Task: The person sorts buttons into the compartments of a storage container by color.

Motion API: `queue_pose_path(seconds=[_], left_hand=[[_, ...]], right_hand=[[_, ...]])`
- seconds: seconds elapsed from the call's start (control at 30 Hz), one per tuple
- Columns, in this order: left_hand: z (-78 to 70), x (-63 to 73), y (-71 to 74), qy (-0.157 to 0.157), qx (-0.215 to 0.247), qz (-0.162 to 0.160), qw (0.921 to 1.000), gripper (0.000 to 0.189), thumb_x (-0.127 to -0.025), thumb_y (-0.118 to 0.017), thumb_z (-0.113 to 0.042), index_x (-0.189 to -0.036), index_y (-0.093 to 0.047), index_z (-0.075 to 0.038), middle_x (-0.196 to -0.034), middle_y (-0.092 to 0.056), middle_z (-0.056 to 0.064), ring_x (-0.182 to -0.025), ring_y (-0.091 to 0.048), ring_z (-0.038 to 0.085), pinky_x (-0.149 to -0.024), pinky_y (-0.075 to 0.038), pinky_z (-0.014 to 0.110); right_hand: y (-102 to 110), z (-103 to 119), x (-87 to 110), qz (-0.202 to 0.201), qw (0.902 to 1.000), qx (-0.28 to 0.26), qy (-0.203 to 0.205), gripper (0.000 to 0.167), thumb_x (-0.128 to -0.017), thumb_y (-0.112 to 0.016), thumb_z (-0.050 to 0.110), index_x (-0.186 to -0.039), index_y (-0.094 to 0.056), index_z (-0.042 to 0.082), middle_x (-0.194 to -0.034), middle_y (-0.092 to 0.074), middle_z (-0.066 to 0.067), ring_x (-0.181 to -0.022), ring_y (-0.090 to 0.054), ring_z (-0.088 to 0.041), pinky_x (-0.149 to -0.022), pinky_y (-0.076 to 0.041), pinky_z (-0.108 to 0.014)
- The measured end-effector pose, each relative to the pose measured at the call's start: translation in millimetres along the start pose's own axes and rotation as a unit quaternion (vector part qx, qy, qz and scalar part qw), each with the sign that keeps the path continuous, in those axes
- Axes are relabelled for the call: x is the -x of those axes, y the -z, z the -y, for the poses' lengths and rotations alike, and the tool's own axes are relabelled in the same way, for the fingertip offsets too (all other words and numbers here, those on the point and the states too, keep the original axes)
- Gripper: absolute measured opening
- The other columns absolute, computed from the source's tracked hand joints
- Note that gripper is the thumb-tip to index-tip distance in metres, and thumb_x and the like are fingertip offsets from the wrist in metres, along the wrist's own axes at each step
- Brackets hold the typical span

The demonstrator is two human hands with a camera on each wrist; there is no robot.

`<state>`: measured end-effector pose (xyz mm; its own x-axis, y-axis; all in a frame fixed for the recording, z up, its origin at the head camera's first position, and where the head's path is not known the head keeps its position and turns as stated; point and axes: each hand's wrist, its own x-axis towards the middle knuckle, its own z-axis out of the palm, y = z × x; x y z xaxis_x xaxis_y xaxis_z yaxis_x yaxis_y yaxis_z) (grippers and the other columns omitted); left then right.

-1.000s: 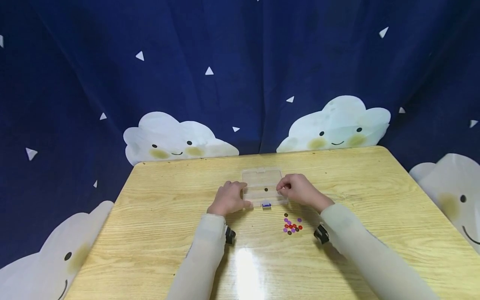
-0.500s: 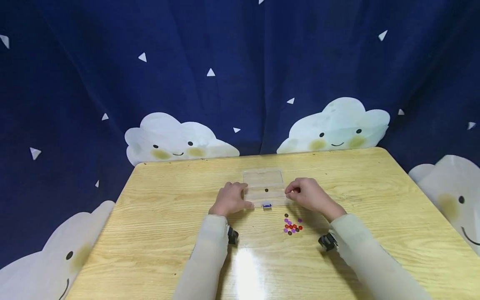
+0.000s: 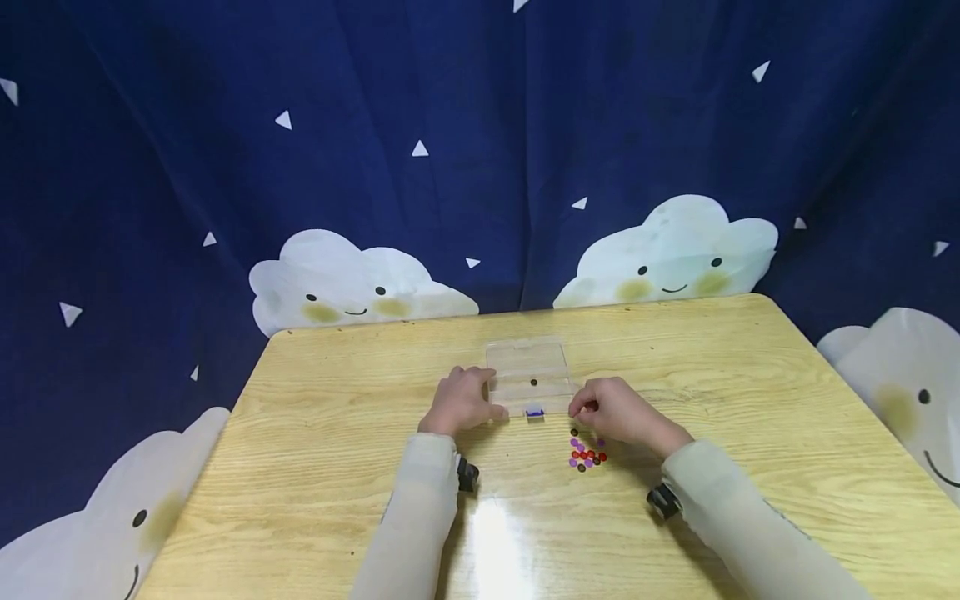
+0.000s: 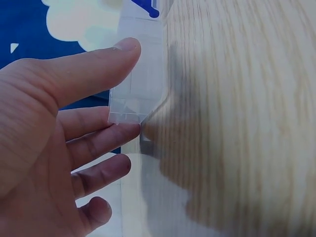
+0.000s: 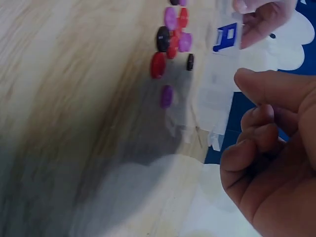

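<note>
Clear plastic box [image 3: 517, 403], lid [image 3: 525, 357] open: 1 dark disc [image 3: 534, 382] inside. L hand [image 3: 459, 402] grips box's L end, thumb in front; that end's partly hidden. R hand [image 3: 613, 410] near box's front R corner, fingers loosely bent, nothing seen betw. them. Red, purple & dark button-like discs [image 3: 583, 455] on table [image 3: 337, 500], just below R hand. L wrist cam cuts off the box.

Left fingers [image 4: 103, 140] spread, right fingers [image 5: 238, 157] loosely curled
</note>
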<state>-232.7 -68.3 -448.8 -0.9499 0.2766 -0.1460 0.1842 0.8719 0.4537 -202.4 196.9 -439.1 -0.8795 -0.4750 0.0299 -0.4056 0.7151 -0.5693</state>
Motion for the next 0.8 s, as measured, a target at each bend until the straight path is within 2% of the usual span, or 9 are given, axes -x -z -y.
queue_pose_path(seconds=[0.13,0.37,0.53,0.67,0.8], left_hand=[[1.4,0.2,-0.3,0.005,0.006,-0.001,1.0,0.077,-0.079,-0.082,-0.042,-0.145,-0.052,-0.017,-0.141,-0.06,0.004,-0.128,-0.05,0.032,-0.112,-0.04,0.051],[3.0,1.0,-1.1,-0.005,0.006,-0.005,1.0,0.076,-0.079,-0.082,-0.042,-0.145,-0.053,-0.017,-0.132,-0.065,0.005,-0.122,-0.052,0.031,-0.108,-0.043,0.05],[3.7,1.7,-1.1,-0.001,0.012,-0.003,0.9999,0.076,-0.079,-0.082,-0.042,-0.145,-0.053,-0.017,-0.135,-0.063,0.005,-0.124,-0.052,0.031,-0.109,-0.042,0.051],[4.8,1.1,-1.8,-0.002,0.014,-0.004,0.9999,0.076,-0.079,-0.082,-0.042,-0.145,-0.053,-0.017,-0.138,-0.062,0.004,-0.125,-0.051,0.032,-0.11,-0.041,0.051],[5.5,0.5,-2.5,-0.002,0.02,-0.006,0.9998,0.076,-0.08,-0.081,-0.042,-0.145,-0.052,-0.018,-0.133,-0.064,0.004,-0.125,-0.051,0.031,-0.109,-0.042,0.051]], right_hand=[[-4,-4,0.4,0.028,0.9994,-0.02,-0.005,0.017,-0.087,-0.063,-0.003,-0.088,-0.077,0.007,-0.093,-0.07,-0.007,-0.053,-0.059,-0.006,-0.065,-0.05,-0.02],[-10,-10,-0.8,0.043,0.9989,-0.014,0.012,0.015,-0.086,-0.067,-0.002,-0.083,-0.076,0.009,-0.087,-0.066,-0.005,-0.053,-0.056,-0.003,-0.058,-0.049,-0.018],[-12,-11,-2.6,0.042,0.9987,0.001,0.029,0.012,-0.085,-0.069,0.0,-0.084,-0.077,0.009,-0.086,-0.067,-0.003,-0.058,-0.053,0.002,-0.063,-0.047,-0.018],[-13,-13,-4.4,0.043,0.9985,0.007,0.033,0.012,-0.084,-0.07,0.0,-0.086,-0.077,0.009,-0.085,-0.067,-0.001,-0.062,-0.053,0.001,-0.064,-0.047,-0.019],[-13,-14,-5.7,0.048,0.9985,0.006,0.025,0.012,-0.084,-0.071,0.001,-0.086,-0.078,0.011,-0.085,-0.067,0.0,-0.068,-0.053,-0.002,-0.065,-0.047,-0.019]])
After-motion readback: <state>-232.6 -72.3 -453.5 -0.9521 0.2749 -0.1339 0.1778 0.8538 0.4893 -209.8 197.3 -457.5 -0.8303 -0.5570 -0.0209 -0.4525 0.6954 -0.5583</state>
